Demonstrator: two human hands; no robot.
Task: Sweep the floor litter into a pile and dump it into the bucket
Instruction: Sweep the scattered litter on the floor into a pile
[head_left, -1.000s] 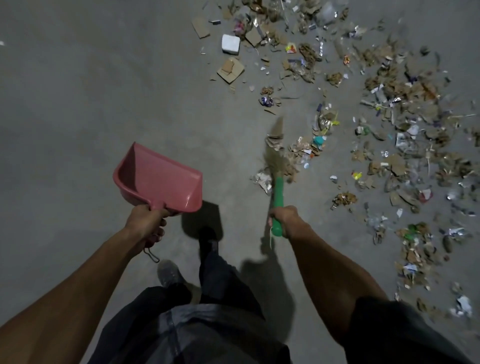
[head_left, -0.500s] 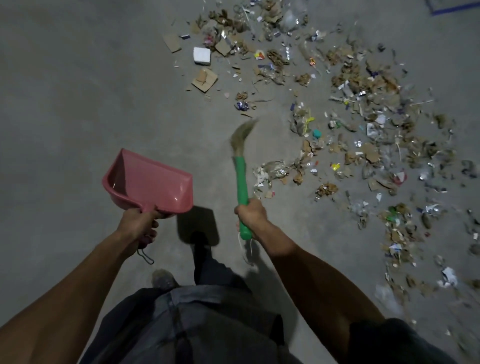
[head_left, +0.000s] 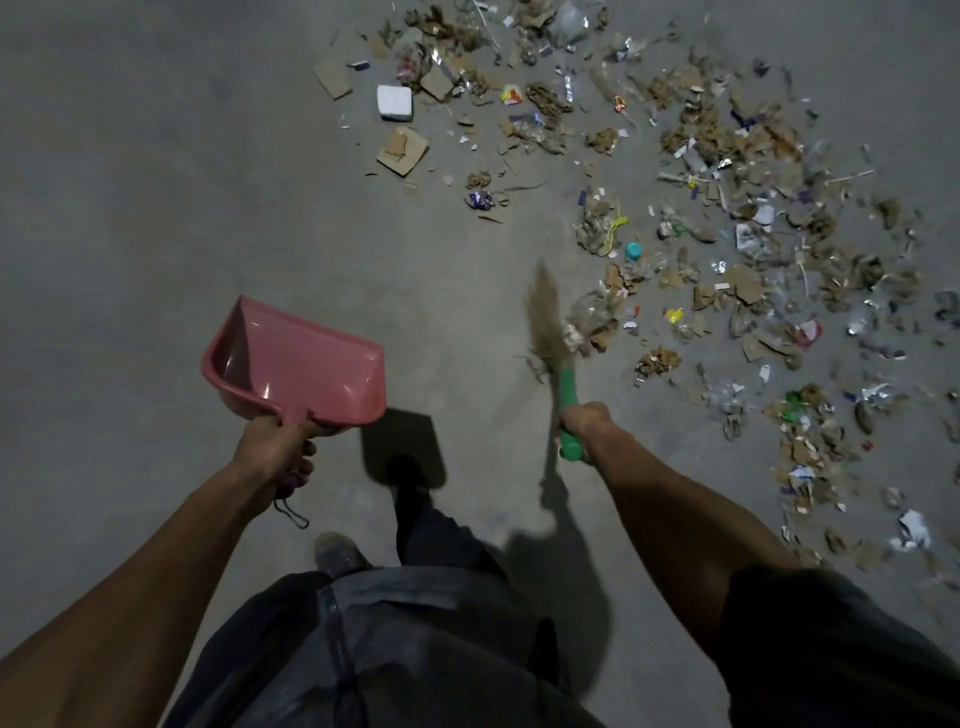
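Single head-worn view, looking steeply down, floor (head_left: 156, 208) at standing distance

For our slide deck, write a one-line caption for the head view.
Left hand holds a pink dustpan while right hand sweeps a green-handled broom beside scattered litter.

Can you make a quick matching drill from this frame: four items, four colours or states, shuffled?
Items:
1. dustpan
2. broom handle
3. foam block
4. small round cap

Descriptions:
A. white, lying at the far left edge of the litter
B. teal, among the cardboard scraps
C. pink, held off the floor by the left hand
D. green, gripped by the right hand

Pairs: 1-C, 2-D, 3-A, 4-B
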